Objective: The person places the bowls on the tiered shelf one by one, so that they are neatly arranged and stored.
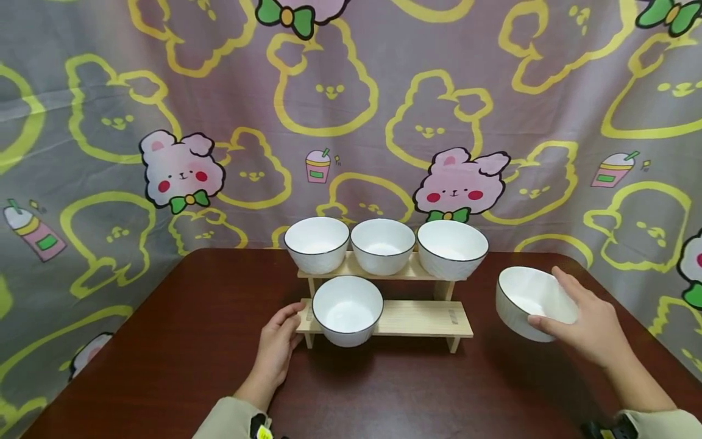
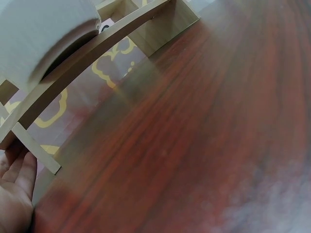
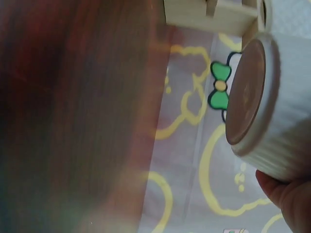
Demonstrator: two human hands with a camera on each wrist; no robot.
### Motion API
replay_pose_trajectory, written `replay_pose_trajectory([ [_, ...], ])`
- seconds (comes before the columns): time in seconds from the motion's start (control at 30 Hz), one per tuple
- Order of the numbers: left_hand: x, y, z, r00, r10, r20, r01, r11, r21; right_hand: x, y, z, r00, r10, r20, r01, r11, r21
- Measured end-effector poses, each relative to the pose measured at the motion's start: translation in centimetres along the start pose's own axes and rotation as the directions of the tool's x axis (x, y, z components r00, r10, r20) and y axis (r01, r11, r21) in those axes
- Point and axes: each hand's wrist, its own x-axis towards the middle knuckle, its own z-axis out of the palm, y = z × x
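Note:
My right hand (image 1: 589, 326) holds a white bowl (image 1: 512, 311) with a dark rim in the air, right of a two-tier wooden rack (image 1: 422, 318). The thumb lies at the near rim and the fingers are at the far side; in the right wrist view the underside of this bowl (image 3: 291, 97) shows. My left hand (image 1: 276, 344) grips the left end of the lower shelf, some fingers hidden beneath it. Close to that hand, another white bowl (image 1: 348, 311) sits on the lower shelf. Three matching bowls, left (image 1: 316, 244), middle (image 1: 382, 247) and right (image 1: 452, 249), line the upper shelf.
The rack stands on a dark reddish-brown wooden table (image 1: 219, 305). Behind the table hangs a cartoon-print curtain (image 1: 351, 110). The lower shelf's bare wood runs from its bowl to the right end.

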Motion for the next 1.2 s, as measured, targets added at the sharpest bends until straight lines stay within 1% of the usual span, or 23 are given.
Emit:
replay_pose_trajectory([
  [0.13,0.0,0.0,0.1,1.000,-0.004,-0.009,0.004,1.000,0.008,-1.2,-0.5,0.4,0.994,-0.108,-0.018,0.109,0.989,0.097],
  [0.27,-0.1,-0.1,0.1,1.000,-0.008,-0.003,0.008,1.000,0.003,-2.2,-1.7,1.3,0.979,-0.204,-0.031,0.206,0.959,0.197],
  [0.37,-0.3,-0.1,-0.2,1.000,-0.013,0.003,0.013,1.000,0.002,-2.6,-3.3,2.1,0.968,-0.251,-0.017,0.248,0.939,0.239],
  [0.43,-0.3,0.0,-0.4,1.000,-0.011,0.001,0.011,1.000,0.007,-2.5,-4.5,2.7,0.964,-0.267,0.006,0.256,0.931,0.260],
  [0.57,-0.2,0.0,-0.6,1.000,-0.004,0.004,0.004,1.000,0.007,-2.2,-6.7,3.5,0.962,-0.264,0.062,0.237,0.929,0.286],
  [0.73,0.0,0.0,-0.5,1.000,-0.005,0.008,0.005,1.000,-0.020,-1.8,-8.6,4.3,0.966,-0.244,0.087,0.210,0.934,0.288],
  [0.87,0.1,0.1,-0.3,1.000,-0.002,-0.003,0.002,1.000,-0.018,-1.4,-9.8,4.9,0.974,-0.194,0.118,0.157,0.951,0.267],
  [0.97,0.1,0.1,-0.3,1.000,-0.006,-0.005,0.006,1.000,0.003,-1.3,-10.6,5.5,0.977,-0.157,0.141,0.117,0.959,0.260],
  [1.1,-0.1,0.2,-0.4,1.000,-0.008,0.007,0.008,1.000,0.025,-1.4,-11.5,6.3,0.981,-0.127,0.144,0.088,0.964,0.250],
  [1.2,-0.3,0.1,-0.4,1.000,-0.013,0.009,0.013,1.000,0.024,-1.5,-12.2,6.7,0.985,-0.099,0.142,0.063,0.969,0.238],
])
